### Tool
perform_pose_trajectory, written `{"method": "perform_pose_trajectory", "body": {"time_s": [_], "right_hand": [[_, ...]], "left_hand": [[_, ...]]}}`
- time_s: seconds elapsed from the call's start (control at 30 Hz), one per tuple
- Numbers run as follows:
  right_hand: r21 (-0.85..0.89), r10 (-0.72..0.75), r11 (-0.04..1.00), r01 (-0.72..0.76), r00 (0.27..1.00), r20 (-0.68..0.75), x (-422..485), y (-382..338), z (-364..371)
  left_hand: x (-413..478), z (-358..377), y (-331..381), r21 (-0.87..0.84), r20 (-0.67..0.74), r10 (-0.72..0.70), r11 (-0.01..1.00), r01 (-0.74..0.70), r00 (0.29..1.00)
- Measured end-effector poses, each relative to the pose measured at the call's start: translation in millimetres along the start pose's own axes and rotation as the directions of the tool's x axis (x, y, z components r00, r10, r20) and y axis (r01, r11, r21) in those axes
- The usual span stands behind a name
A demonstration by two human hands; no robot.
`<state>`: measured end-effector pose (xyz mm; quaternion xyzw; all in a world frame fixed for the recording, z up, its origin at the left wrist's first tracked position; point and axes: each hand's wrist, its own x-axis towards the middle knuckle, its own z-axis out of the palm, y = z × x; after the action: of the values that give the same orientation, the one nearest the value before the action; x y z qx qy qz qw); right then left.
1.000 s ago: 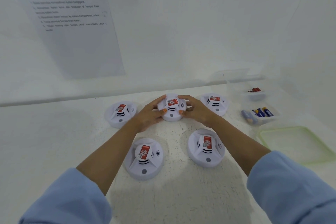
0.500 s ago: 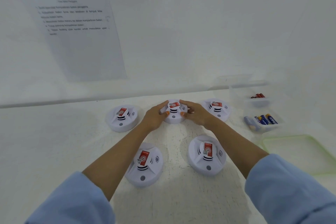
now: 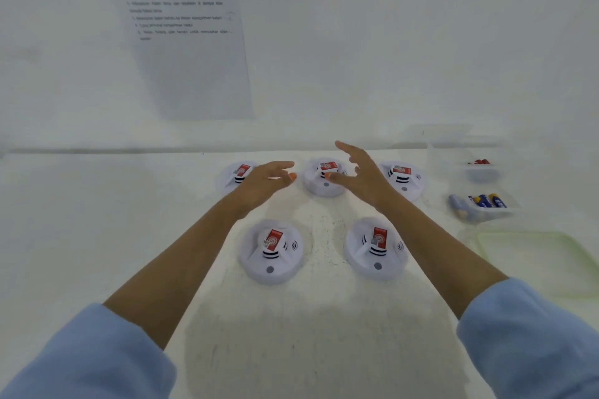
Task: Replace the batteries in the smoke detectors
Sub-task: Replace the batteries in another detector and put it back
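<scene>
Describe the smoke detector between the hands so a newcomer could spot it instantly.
On the white table, five round white smoke detectors with red labels sit three at the back, two in front. Take the back row's middle detector. Only it lies between the open left hand and right hand.

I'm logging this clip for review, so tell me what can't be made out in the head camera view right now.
Head view:
- Sheet on the wall: print too small and blurred to read.
- Back-left smoke detector: right part covered by the left hand.
- Red batteries: too small to count, partly behind the clear box wall.
- Battery compartments: none shows on any detector.
</scene>
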<state>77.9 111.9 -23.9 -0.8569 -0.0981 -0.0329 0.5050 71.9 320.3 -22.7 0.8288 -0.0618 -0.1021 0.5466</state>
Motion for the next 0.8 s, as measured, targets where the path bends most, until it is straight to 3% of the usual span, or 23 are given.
{"method": "perform_pose_trajectory", "body": {"time_s": [0.2, 0.5, 0.63, 0.8], "right_hand": [[0.105, 0.051, 0.992, -0.064, 0.991, 0.123, -34.4, -27.2, 28.0], [0.048, 0.207, 0.970, -0.237, 0.916, 0.342, -87.7, -26.2, 71.5], [-0.038, 0.209, 0.978, -0.207, 0.929, 0.305, -103.0, -20.0, 85.5], [-0.051, 0.186, 0.983, -0.179, 0.954, 0.234, -106.1, -17.3, 96.0]], "left_hand": [[-46.4, -16.8, -19.1, -0.069, 0.114, -0.068, 0.995, 0.076, 0.991], [-93.9, -22.8, -55.2, 0.062, 0.231, -0.076, 0.996, 0.063, 0.970], [-100.5, -16.4, -61.2, 0.188, 0.215, -0.037, 0.982, -0.004, 0.976], [-100.1, -7.8, -59.2, 0.193, 0.163, 0.016, 0.980, -0.048, 0.987]]}}
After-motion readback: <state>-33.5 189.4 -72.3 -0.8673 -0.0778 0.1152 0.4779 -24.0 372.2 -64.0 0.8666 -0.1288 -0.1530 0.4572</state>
